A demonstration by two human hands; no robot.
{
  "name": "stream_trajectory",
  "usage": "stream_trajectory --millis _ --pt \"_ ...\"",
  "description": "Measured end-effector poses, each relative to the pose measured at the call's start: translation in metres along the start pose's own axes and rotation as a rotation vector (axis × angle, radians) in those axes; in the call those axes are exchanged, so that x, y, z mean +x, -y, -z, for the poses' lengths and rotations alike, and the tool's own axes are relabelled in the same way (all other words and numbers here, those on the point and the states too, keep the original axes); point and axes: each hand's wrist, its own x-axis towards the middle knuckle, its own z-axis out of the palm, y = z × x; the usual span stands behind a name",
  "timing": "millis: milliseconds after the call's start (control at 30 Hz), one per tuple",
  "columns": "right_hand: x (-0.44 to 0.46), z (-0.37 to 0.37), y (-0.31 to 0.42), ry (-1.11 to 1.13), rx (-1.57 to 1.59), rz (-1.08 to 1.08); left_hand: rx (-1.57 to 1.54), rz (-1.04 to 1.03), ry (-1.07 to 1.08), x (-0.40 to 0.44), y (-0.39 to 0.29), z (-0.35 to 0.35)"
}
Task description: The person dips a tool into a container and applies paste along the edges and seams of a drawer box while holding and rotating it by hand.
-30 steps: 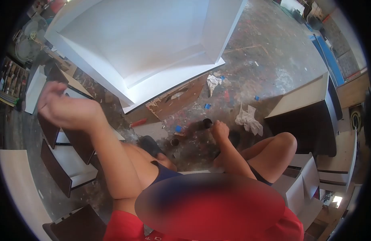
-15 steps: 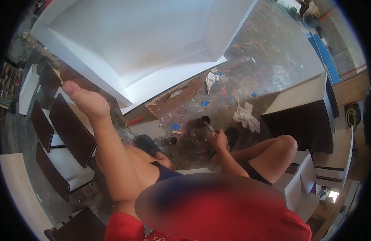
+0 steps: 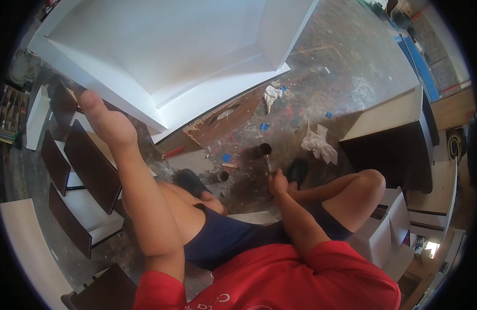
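Lower edge of the frame: one red shirt (image 3: 280, 274) carries inverted pale lettering; "C" and "ta" are legible, the remainder is cut off or folded. Above it, one pair of dark blue shorts (image 3: 225, 240) shows no readable mark. Centre of the frame: the right hand (image 3: 278, 183) has its fingers closed around the handle of one brush (image 3: 270, 164); the brush points up the frame, its far end at the mouth of a dark can (image 3: 264, 150). A second can (image 3: 223, 176) stands to the lower left, well apart from the first. Cans: two; no label is readable on either. Dark slippers: two, the left slipper (image 3: 192, 182) and the right slipper (image 3: 298, 172). Left of the frame: the left hand (image 3: 112, 124) is raised, thumb extended; its other fingers are hidden, so their opening, grip and any contact with the white cabinet (image 3: 197, 101) cannot be told. Beside that arm are at least four dark-fronted drawers (image 3: 91, 165). Floor (image 3: 347, 57), beyond the cans: one red-handled tool (image 3: 173, 152), four blue scraps (image 3: 264, 126) and two crumpled white cloths (image 3: 319, 144). Upper left to upper centre: one white cabinet, open side up. Upper right: one long blue panel (image 3: 418, 64).
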Motion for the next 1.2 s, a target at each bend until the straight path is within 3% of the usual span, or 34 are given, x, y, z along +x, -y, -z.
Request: stream_trajectory --millis 367,667,867,1033,1200 --pt "-0.005 0.007 0.008 0.024 0.11 0.026 -0.033 0.072 -0.023 -0.002 0.002 0.001" --pt "0.027 -0.035 -0.027 0.086 0.11 0.223 -0.001 0.039 -0.023 0.0 -0.002 -0.002" --pt "0.027 -0.035 -0.036 0.15 0.197 0.026 0.03 -0.009 0.01 0.002 0.001 0.002" --pt "0.003 0.0 -0.003 0.035 0.17 0.077 0.009 0.01 -0.02 0.002 0.0 -0.001" --pt "0.013 -0.017 -0.012 -0.061 0.224 0.103 0.032 0.027 0.013 0.002 -0.002 -0.001"
